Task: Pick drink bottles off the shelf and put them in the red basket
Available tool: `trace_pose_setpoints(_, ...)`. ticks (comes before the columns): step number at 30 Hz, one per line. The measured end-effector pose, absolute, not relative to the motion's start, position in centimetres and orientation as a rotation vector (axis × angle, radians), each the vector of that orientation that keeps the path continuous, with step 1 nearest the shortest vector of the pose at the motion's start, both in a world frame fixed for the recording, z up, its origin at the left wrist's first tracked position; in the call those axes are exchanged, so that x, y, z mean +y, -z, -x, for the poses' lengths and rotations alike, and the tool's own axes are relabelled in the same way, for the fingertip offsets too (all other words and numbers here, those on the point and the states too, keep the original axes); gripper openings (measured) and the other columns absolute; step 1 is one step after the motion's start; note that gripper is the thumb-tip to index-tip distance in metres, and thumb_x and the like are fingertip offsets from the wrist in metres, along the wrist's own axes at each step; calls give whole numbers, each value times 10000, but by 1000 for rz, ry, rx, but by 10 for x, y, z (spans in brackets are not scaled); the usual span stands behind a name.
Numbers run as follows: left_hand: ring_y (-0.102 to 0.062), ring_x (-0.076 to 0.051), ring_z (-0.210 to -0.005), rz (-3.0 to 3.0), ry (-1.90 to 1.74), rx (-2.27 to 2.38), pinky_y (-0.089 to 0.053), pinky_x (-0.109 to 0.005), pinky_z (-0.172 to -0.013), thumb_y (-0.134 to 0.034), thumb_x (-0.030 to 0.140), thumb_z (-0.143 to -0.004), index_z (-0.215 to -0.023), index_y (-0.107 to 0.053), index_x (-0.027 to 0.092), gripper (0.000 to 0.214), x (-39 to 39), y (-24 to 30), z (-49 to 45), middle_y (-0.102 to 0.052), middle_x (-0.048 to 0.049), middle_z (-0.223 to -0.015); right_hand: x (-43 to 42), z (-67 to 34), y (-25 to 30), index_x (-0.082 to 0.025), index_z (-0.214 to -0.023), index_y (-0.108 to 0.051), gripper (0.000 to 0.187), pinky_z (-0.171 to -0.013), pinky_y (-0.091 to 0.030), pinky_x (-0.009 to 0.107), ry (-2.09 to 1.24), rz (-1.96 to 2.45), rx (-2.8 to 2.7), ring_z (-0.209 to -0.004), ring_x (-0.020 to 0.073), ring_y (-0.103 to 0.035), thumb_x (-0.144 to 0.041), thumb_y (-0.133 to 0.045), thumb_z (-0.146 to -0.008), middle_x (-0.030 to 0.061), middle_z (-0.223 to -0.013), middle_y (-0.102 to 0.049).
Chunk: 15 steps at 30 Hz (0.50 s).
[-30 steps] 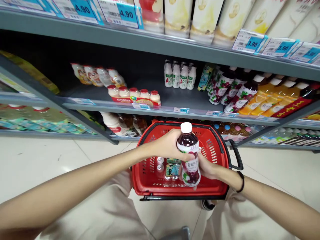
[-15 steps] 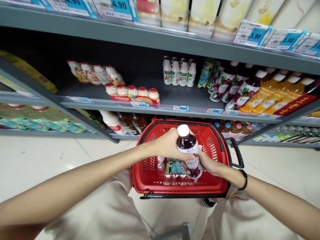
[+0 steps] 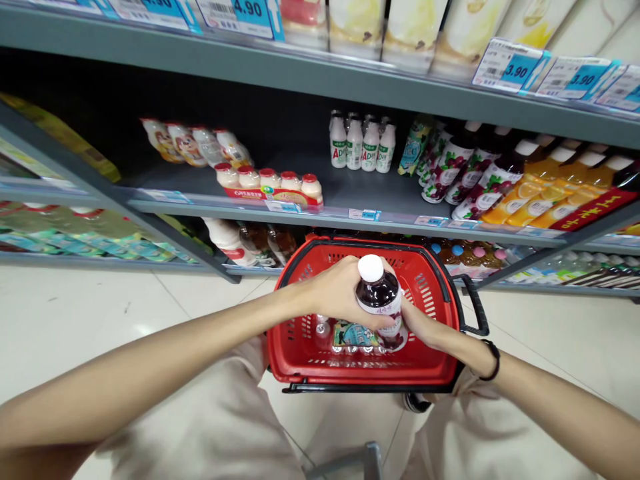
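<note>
A bottle of dark grape juice (image 3: 379, 293) with a white cap is held above the red shopping basket (image 3: 295, 360). My left hand (image 3: 345, 293) wraps around its upper side, thumb across the label. From the right, my right hand (image 3: 417, 323) grips the bottle's lower side, its fingers partly hidden behind it. Below the bottle, in the basket, lie a teal patterned drink pack (image 3: 353, 335) and several small bottles with shiny tops (image 3: 323, 328), partly covered by my hands.
A grey shelf (image 3: 280, 147) ahead carries small white milk-drink bottles (image 3: 363, 143), a red-capped yogurt-drink pack (image 3: 270, 187), grape juice bottles (image 3: 453, 163) and orange juice bottles (image 3: 540, 190). The basket's black handle (image 3: 473, 307) sticks out on the right. A grey metal bar (image 3: 370, 460) shows between my legs.
The bottle has tilted more upright, so its cap faces me and less of its label shows. Both hands stay around it. The view has shifted slightly.
</note>
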<state>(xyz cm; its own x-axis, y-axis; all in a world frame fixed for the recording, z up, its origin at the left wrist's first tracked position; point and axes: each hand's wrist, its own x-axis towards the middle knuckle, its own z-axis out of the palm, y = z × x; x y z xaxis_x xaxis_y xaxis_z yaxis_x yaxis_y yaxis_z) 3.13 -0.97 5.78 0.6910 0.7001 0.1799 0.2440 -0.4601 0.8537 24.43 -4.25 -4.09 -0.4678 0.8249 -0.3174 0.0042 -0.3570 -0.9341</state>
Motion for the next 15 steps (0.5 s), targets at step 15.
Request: trace_pose_setpoints(15,-714,-184,-871,-2063,-642,756,-550,-271,-832,-873,416,-672,-1051,-691,172,486,-7,-54,-32,-759,-17,-985,-47,-237,35,-209,-1210,-667,654,-1129,-416,454,-1997,1185,-1179,-1252,271,-551,-747,-551,-857,65,-1221,-697)
